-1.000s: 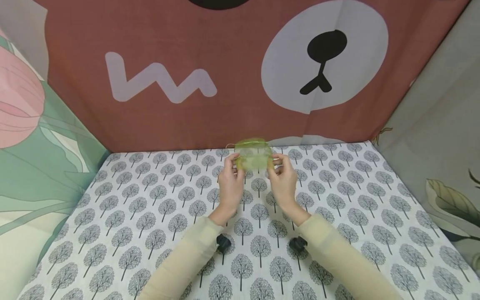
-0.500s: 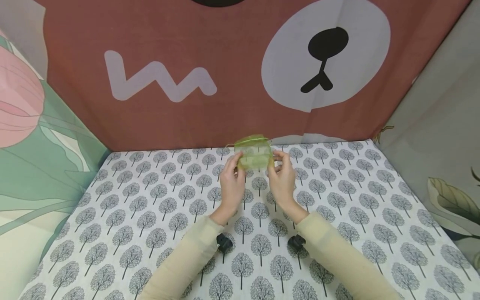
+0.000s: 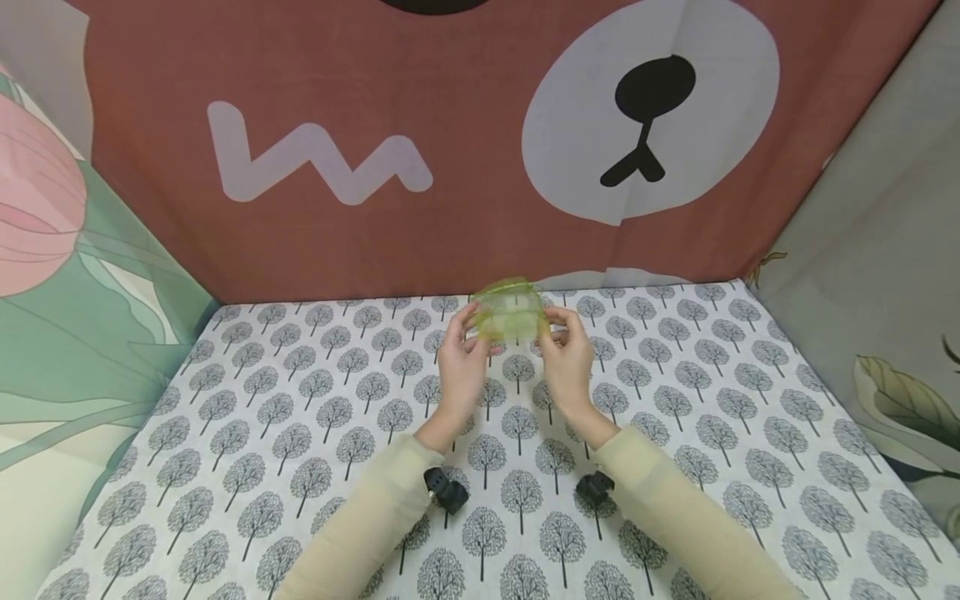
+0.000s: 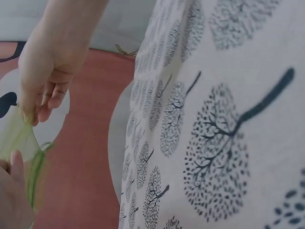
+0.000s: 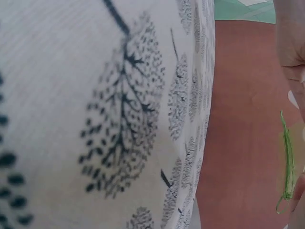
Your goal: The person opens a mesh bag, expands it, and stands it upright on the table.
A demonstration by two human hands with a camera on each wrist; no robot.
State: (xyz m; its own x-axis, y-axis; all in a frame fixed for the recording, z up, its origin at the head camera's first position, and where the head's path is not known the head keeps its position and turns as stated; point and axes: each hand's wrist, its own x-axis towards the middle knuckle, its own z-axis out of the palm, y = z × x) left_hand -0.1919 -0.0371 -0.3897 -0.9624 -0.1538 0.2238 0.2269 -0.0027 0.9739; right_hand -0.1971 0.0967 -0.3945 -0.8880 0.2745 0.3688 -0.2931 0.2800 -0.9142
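Note:
A small sheer yellow-green drawstring pouch (image 3: 512,310) is held up in front of me near the table's far edge. My left hand (image 3: 462,367) holds its left side, with one fingertip showing just below it. The right hand (image 3: 566,358) pinches the other side between thumb and fingers. In the left wrist view the right hand (image 4: 45,67) grips the pouch (image 4: 16,131) from above, while part of the left hand (image 4: 12,191) shows at the lower left. Only the pouch's green gathered edge (image 5: 288,162) appears clearly in the right wrist view.
The table is covered by a white cloth (image 3: 337,417) printed with dark trees. A reddish-brown hanging (image 3: 322,250) with a bear's muzzle rises behind it. Patterned curtains stand at the left (image 3: 112,317) and right (image 3: 885,250). Black devices sit at the left wrist (image 3: 447,490) and right wrist (image 3: 595,487).
The pouch tilted up slightly, then came back down a little. The left hand's fingers have shifted on its left side, and a fingertip now shows below it. The right hand stays nearly still.

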